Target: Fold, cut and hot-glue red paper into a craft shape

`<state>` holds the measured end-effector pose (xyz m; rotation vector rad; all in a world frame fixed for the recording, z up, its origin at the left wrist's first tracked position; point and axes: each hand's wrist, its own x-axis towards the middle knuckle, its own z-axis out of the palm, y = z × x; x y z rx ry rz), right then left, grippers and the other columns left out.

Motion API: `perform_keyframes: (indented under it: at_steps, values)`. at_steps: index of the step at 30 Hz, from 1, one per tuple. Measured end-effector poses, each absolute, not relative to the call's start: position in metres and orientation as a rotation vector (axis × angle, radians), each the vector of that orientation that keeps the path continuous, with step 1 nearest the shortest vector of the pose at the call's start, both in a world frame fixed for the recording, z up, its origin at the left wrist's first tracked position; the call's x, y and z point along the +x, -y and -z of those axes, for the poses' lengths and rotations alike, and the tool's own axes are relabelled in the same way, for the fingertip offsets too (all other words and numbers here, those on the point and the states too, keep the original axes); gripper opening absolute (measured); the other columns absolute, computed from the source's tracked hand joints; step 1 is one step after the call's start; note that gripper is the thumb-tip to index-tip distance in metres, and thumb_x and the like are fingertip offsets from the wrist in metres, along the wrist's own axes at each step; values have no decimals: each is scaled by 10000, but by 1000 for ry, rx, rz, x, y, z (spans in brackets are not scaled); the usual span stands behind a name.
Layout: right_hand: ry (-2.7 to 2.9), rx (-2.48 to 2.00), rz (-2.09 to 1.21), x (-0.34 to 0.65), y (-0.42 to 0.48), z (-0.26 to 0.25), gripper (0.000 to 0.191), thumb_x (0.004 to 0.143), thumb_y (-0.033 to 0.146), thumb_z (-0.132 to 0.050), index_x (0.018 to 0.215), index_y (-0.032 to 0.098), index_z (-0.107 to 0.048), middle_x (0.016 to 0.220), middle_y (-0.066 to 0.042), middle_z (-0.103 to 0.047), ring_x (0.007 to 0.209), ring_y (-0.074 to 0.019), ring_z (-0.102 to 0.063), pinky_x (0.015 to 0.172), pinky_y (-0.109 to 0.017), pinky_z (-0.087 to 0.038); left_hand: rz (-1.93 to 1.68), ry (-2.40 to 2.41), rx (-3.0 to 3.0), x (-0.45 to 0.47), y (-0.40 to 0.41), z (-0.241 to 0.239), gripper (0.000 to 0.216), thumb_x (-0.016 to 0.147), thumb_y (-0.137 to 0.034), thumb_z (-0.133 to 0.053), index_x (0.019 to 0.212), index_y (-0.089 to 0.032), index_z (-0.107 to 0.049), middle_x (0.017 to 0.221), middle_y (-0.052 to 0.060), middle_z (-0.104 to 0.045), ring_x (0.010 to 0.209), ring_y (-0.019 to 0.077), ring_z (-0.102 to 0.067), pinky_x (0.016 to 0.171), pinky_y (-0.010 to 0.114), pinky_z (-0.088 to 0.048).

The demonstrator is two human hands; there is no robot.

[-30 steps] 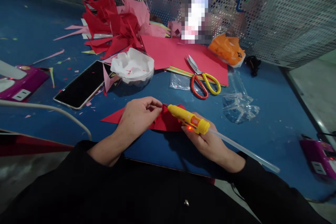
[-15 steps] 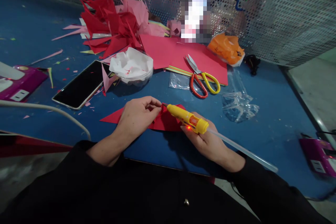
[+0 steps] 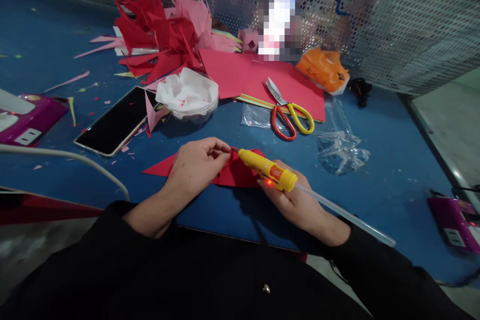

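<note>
My right hand [image 3: 300, 202] grips a yellow hot glue gun [image 3: 268, 170] with a red light glowing and a clear glue stick [image 3: 345, 215] trailing out behind it. The gun's tip touches a folded red paper piece [image 3: 236, 172] lying on the blue table [image 3: 390, 180]. My left hand [image 3: 197, 165] rests on that paper, fingers pinched on its edge right by the nozzle.
Behind lie red-and-yellow scissors [image 3: 290, 112] on red paper sheets [image 3: 243, 75], a bowl of white tissue [image 3: 187, 95], a black phone [image 3: 114, 122], a heap of red and pink paper cuttings [image 3: 161, 30], crumpled clear plastic [image 3: 343, 150], an orange bag [image 3: 324, 70], purple boxes [image 3: 28, 117] and a white cable [image 3: 75, 160]. A mesh screen [image 3: 412, 20] closes the back.
</note>
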<state>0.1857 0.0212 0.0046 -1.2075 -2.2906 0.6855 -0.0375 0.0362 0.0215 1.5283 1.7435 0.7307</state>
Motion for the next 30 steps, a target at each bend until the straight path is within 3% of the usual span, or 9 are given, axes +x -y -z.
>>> perform_keyframes:
  at_steps: [30]
  values:
    - [2332,-1222,-630,186,-21,-3,315,1013,436,-386,842,207,-517,746,-28,-529,624,-165,-498,559,-323,-346,-741,-1735,1510,-37,-36,-22,164,777,-306,-641,868,-219,-746,733,24,-749,634,165,-645,592,291,-464]
